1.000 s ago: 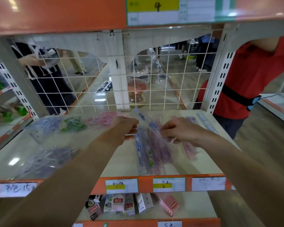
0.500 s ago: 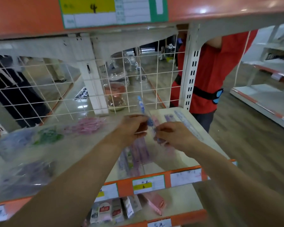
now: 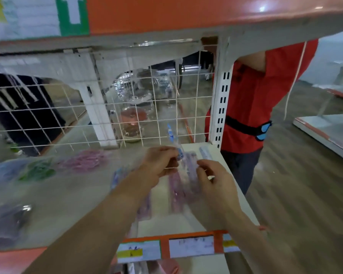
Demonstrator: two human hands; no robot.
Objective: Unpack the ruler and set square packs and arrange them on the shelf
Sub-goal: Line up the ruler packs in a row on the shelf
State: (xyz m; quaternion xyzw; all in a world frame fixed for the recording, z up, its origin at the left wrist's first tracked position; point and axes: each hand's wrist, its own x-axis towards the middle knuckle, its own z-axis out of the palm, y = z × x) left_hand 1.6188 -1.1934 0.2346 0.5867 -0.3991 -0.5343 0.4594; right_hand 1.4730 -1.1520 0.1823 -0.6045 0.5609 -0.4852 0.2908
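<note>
From where I stand, both hands work over the right end of the shelf (image 3: 188, 222). The left hand (image 3: 160, 164) pinches the ruler pack (image 3: 183, 184) near its top. The right hand (image 3: 215, 181) has its fingers curled onto the film at the pack's right edge, as far as the blur lets me judge. The pack hangs between them just above the shelf, its blue tip (image 3: 170, 133) poking up in front of the wire grid (image 3: 158, 107).

It looks light. The clear sleeve is thin, soft and slippery, and the rulers inside are stiff, so I'd guess they slide out quickly once the mouth opens. The best hold is probably on the film at the open end, with the other hand steadying the stiff middle.

More packs, pink (image 3: 85, 161) and green (image 3: 38, 172), lie to the left, and a loose ruler (image 3: 205, 153) rests at the back right corner. A person in a red shirt (image 3: 251, 99) stands behind the shelf.
</note>
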